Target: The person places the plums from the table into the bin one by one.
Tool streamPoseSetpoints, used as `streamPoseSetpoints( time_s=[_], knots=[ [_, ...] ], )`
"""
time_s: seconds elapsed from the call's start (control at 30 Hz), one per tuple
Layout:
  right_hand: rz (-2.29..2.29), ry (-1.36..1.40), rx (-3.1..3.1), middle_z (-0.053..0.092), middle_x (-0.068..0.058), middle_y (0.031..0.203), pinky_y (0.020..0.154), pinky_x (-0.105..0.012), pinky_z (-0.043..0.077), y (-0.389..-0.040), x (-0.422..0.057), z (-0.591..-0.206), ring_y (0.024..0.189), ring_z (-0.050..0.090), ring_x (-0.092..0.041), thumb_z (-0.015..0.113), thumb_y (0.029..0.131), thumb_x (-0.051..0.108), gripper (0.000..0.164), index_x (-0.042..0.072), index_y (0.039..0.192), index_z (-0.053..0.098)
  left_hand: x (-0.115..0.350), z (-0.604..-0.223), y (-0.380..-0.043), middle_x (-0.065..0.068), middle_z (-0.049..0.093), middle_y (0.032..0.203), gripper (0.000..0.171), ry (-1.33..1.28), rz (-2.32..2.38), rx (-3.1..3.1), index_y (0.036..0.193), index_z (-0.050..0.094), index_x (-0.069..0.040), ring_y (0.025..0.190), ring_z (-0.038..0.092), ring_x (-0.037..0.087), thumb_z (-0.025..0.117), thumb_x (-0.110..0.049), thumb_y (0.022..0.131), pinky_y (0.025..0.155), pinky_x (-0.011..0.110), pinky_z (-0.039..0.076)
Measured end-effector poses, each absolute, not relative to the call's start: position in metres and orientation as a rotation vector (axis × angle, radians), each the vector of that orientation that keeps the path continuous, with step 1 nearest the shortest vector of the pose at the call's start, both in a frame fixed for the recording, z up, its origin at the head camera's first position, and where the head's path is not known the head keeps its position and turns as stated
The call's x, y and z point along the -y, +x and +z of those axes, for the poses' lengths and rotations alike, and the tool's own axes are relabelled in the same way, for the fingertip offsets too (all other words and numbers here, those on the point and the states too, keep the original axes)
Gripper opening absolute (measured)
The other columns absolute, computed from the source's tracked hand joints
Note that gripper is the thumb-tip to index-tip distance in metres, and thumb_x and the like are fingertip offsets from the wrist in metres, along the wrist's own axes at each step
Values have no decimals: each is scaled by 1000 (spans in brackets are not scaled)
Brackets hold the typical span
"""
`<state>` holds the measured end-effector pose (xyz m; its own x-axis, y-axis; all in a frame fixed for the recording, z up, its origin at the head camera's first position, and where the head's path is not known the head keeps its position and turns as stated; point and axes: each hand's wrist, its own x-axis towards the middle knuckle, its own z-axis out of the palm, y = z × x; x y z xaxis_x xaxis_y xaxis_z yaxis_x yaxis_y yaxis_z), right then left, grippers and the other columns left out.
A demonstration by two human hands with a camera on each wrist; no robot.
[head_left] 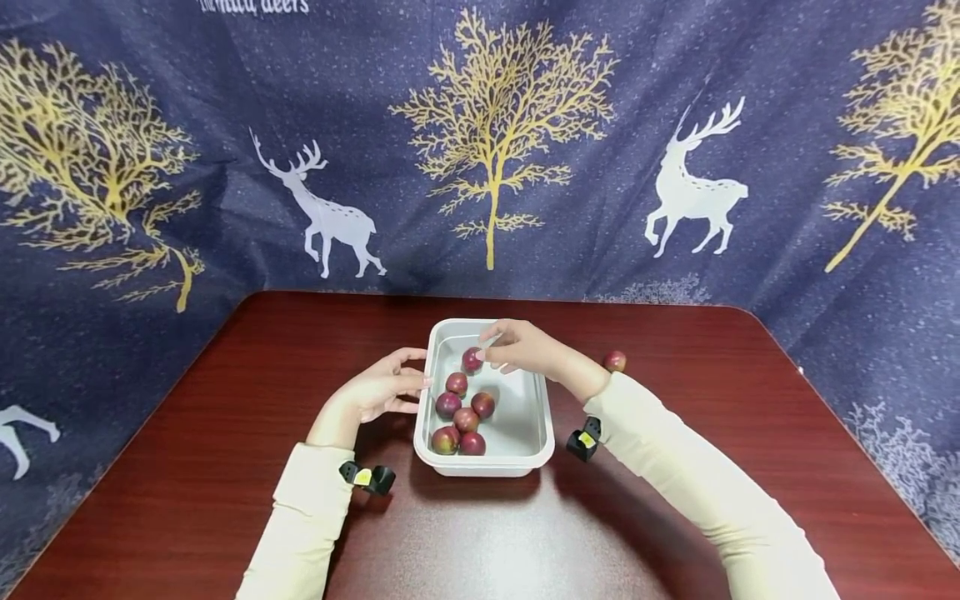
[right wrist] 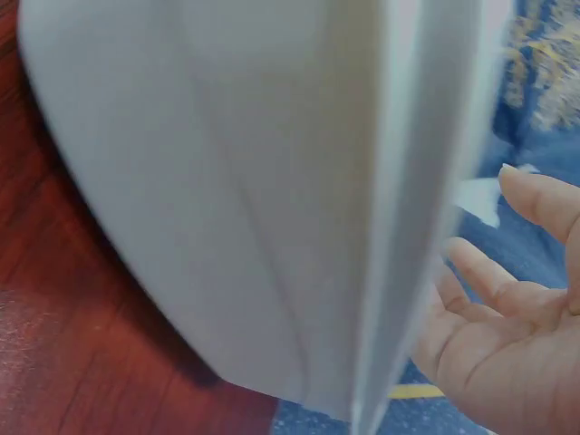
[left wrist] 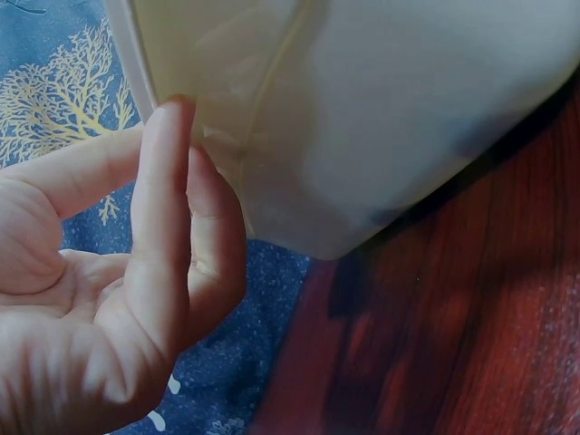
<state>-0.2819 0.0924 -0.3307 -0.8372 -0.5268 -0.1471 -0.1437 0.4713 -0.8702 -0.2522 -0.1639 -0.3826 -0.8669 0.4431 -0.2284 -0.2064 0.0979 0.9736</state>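
Note:
A white plastic tray stands on the table with several dark red plums inside. My left hand touches the tray's left rim and outer wall with its fingertips; the left wrist view shows those fingers against the wall. Over the far half of the tray is my right hand, its thumb beside the farthest plum. In the right wrist view the tray's wall hides part of the right hand, whose visible fingers are spread and relaxed.
One more plum lies on the table to the right of the tray, close to the right forearm. The reddish-brown table backs onto a blue cloth printed with trees and deer.

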Motion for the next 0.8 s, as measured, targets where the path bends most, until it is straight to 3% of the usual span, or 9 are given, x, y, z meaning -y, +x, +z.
streamPoseSetpoints(
  time_s=[0.1, 0.43, 0.8],
  knots=[
    [-1367, -539, -2324, 61, -25, 115, 84, -41, 55, -280, -100, -324, 94, 64, -25, 58, 90, 14, 44, -5, 128, 49, 163, -382, -251, 25, 55, 117, 63, 235, 1816, -1911, 144, 21, 0, 85, 63, 17, 55, -5, 92, 75, 32, 57],
    [-1498, -507, -2313, 56, -27, 124, 88, -43, 54, -278, -121, -302, 106, 60, -36, 54, 95, 12, 39, -5, 130, 48, 163, -381, -249, 28, 53, 119, 62, 248, 1820, -1915, 144, 21, 0, 84, 63, 16, 54, -6, 92, 75, 31, 57],
    [-1559, -446, -2363, 55, -28, 128, 87, -41, 54, -276, -144, -297, 110, 58, -42, 56, 95, 13, 38, -3, 128, 50, 165, -383, -251, 21, 58, 113, 62, 271, 1816, -1920, 144, 21, 0, 85, 63, 16, 55, -7, 92, 75, 32, 57]
  ],
)
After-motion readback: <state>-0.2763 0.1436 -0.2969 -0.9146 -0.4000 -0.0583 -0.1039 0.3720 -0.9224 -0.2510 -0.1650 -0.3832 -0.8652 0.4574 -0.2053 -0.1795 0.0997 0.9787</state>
